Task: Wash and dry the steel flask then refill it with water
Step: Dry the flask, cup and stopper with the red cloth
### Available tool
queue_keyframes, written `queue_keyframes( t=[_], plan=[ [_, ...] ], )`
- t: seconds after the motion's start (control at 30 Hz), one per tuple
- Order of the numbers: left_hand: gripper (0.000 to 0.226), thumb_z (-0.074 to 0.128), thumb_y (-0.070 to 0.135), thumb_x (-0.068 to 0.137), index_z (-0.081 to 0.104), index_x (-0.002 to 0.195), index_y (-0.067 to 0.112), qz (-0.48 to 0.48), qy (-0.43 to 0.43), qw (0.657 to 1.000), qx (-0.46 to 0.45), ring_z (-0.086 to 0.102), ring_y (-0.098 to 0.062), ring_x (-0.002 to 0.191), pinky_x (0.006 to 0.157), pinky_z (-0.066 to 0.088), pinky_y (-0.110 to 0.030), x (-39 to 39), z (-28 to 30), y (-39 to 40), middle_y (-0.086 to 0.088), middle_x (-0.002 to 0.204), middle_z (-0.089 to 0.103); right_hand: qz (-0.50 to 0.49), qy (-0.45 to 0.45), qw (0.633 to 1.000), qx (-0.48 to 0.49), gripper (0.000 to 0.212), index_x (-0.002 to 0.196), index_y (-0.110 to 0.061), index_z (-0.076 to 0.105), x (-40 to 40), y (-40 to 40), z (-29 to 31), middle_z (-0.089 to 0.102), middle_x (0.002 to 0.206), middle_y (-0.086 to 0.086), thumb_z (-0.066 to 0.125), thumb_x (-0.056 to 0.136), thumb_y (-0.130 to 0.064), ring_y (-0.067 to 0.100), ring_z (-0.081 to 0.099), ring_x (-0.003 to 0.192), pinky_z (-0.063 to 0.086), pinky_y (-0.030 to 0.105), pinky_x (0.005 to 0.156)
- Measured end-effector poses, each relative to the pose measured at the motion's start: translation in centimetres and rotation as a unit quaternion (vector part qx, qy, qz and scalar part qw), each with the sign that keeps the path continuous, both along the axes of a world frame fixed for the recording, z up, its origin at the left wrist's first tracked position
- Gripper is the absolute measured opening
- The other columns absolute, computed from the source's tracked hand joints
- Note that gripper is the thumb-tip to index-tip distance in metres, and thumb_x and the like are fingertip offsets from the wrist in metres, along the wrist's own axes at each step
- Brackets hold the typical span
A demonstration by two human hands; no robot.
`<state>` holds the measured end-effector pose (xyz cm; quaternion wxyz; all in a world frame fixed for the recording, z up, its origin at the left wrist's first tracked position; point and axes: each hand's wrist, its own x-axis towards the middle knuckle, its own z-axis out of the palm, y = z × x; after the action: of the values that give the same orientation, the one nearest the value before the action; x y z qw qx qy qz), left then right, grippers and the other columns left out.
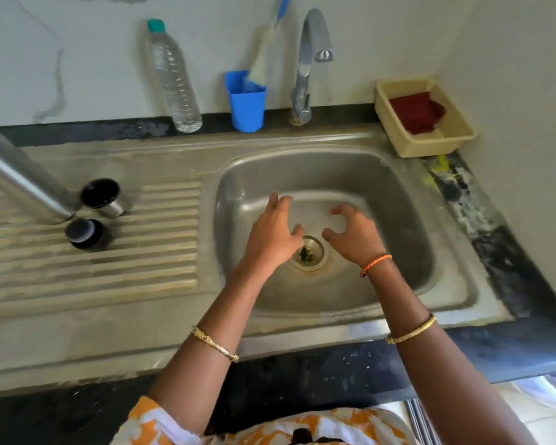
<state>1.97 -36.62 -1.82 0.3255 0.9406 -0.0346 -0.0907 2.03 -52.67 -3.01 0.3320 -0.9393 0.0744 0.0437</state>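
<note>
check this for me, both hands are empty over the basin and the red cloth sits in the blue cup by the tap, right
Not quite. In the head view the red cloth lies in the beige basket, not the blue cup, which holds a brush. Both hands, left and right, are empty.

The steel flask (20, 178), lying left of the sink basin (398, 194), is cut off by the left edge — its upper end unseen — while 1 dark, unidentifiable scrap sits in the drain (308, 252).

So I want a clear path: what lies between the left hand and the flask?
In the head view, only ribbed drainboard and the basin wall lie between the left hand and the flask.
</note>
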Motion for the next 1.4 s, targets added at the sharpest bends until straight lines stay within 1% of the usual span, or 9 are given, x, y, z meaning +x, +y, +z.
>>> queue_keyframes(
  t=[0.13, 0.3, 0.47, 0.57, 0.73, 0.87, 1.03, 1.23, 1.4],
  plan=[
    [0.036, 0.059, 0.023, 0.091, 0.058, 0.126, 0.013, 0.000, -0.030, 0.999, -0.043, 0.057, -0.024, 0.117, 0.096, 0.045, -0.033, 4.8, 1.2, -5.9, -0.006, 0.129, 0.060, -0.061, -0.109, 0.992, 0.014, 0.018, 0.097, -0.005, 0.068, 3.8, -6.2, 3.0, 0.068, 0.097, 0.011, 0.067, 0.081, -0.012, 0.023, 0.064, 0.090, 0.036, 0.017, 0.070],
    [0.023, 0.057, 0.018, 0.093, 0.065, 0.113, 0.011, -0.022, -0.027, 0.992, -0.118, 0.065, -0.026, 0.100, 0.080, 0.048, -0.027, 12.9, 3.5, -13.5, -0.010, 0.109, 0.070, -0.103, -0.198, 0.974, 0.041, 0.004, 0.081, -0.002, 0.066, 11.2, -13.3, 7.1, 0.062, 0.077, 0.006, 0.063, 0.078, -0.004, 0.019, 0.056, 0.073, 0.038, 0.024, 0.068],
    [0.020, 0.060, 0.024, 0.093, 0.059, 0.111, 0.016, 0.007, 0.033, 0.987, -0.154, 0.059, -0.029, 0.113, 0.088, 0.044, -0.029, 20.3, 4.8, -19.0, -0.010, 0.108, 0.064, -0.101, -0.141, 0.984, -0.038, 0.024, 0.098, -0.001, 0.068, 19.9, -19.0, 7.9, 0.069, 0.102, 0.016, 0.062, 0.075, -0.002, 0.031, 0.061, 0.100, 0.043, 0.031, 0.088],
    [0.050, 0.055, 0.041, 0.095, 0.051, 0.128, 0.004, 0.023, 0.043, 0.992, -0.118, 0.054, -0.033, 0.118, 0.092, 0.044, -0.036, 23.1, 3.5, -21.0, -0.017, 0.123, 0.058, -0.037, -0.055, 0.994, -0.088, 0.043, 0.119, -0.004, 0.061, 23.6, -20.5, 7.1, 0.062, 0.122, 0.015, 0.070, 0.078, -0.015, 0.031, 0.057, 0.112, 0.043, 0.032, 0.093],
    [0.035, 0.053, 0.037, 0.097, 0.061, 0.108, 0.004, 0.046, -0.023, 0.983, -0.179, 0.065, -0.031, 0.089, 0.069, 0.049, -0.035, 25.4, 1.1, -22.7, -0.014, 0.099, 0.068, -0.007, 0.049, 0.985, -0.168, 0.067, 0.117, -0.006, 0.062, 27.4, -20.8, 4.2, 0.058, 0.125, 0.016, 0.077, 0.067, -0.049, 0.031, 0.056, 0.110, 0.047, 0.035, 0.092],
    [0.023, 0.055, 0.018, 0.097, 0.064, 0.117, 0.013, 0.076, -0.026, 0.947, -0.311, 0.067, -0.031, 0.064, 0.063, 0.059, -0.046, 25.2, 0.1, -23.4, -0.013, 0.073, 0.069, -0.010, 0.026, 0.973, -0.231, 0.057, 0.112, -0.003, 0.060, 28.0, -20.3, 3.1, 0.055, 0.119, 0.018, 0.073, 0.074, -0.044, 0.034, 0.053, 0.110, 0.047, 0.039, 0.093],
    [0.023, 0.056, 0.017, 0.097, 0.061, 0.119, 0.021, 0.097, -0.008, 0.923, -0.373, 0.070, -0.024, 0.066, 0.056, 0.060, -0.041, 25.0, -0.2, -23.7, -0.011, 0.077, 0.070, 0.011, -0.030, 0.946, -0.323, 0.023, 0.108, -0.004, 0.060, 28.2, -18.3, 3.6, 0.062, 0.114, 0.017, 0.052, 0.094, -0.020, 0.034, 0.058, 0.106, 0.047, 0.038, 0.085],
    [0.035, 0.064, 0.021, 0.093, 0.051, 0.123, 0.007, 0.095, -0.010, 0.944, -0.315, 0.068, -0.025, 0.073, 0.057, 0.060, -0.046, 25.6, 0.4, -23.5, -0.003, 0.077, 0.060, -0.164, -0.077, 0.972, -0.148, 0.032, 0.109, -0.003, 0.065, 27.9, -20.5, 7.1, 0.066, 0.107, 0.019, 0.057, 0.087, -0.025, 0.036, 0.061, 0.102, 0.048, 0.035, 0.082],
    [0.050, 0.063, 0.037, 0.090, 0.047, 0.128, 0.009, 0.041, -0.073, 0.980, -0.181, 0.051, -0.024, 0.110, 0.091, 0.046, -0.035, 25.4, 1.6, -23.1, -0.010, 0.120, 0.048, -0.235, -0.126, 0.954, 0.136, 0.023, 0.059, -0.012, 0.062, 24.9, -22.4, 11.2, 0.051, 0.053, 0.002, 0.056, 0.081, -0.018, 0.019, 0.051, 0.053, 0.038, 0.026, 0.055]
  ],
)
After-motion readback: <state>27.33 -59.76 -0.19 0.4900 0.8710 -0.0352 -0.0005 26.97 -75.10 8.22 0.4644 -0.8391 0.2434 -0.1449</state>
